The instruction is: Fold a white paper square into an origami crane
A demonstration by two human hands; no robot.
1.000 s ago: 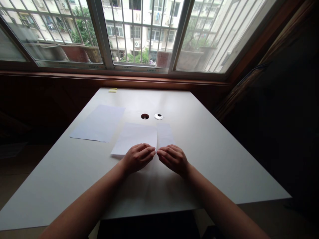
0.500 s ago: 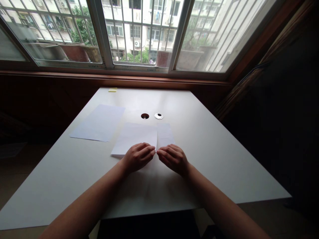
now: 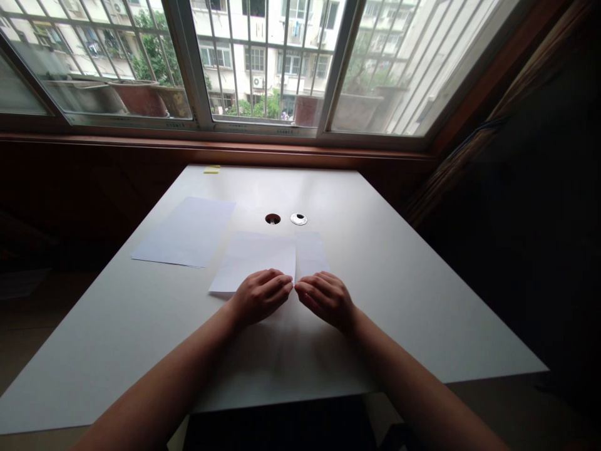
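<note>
A sheet of white paper (image 3: 257,255) lies in front of me, with a raised vertical edge or crease right of its middle and a narrower, bluish part beyond it. My left hand (image 3: 263,294) is closed on the paper at the near end of that edge, its fingers bunched together. Facing it, my right hand (image 3: 326,297) pinches the paper's right part from the other side. The two sets of fingertips almost meet. Both hands cover the sheet's near border.
More white paper (image 3: 185,232) lies at the left on the white table (image 3: 399,300). A round hole (image 3: 273,219) and a metal grommet (image 3: 298,219) sit beyond the sheet. Yellow slips (image 3: 211,169) are at the far edge, below a barred window (image 3: 267,62).
</note>
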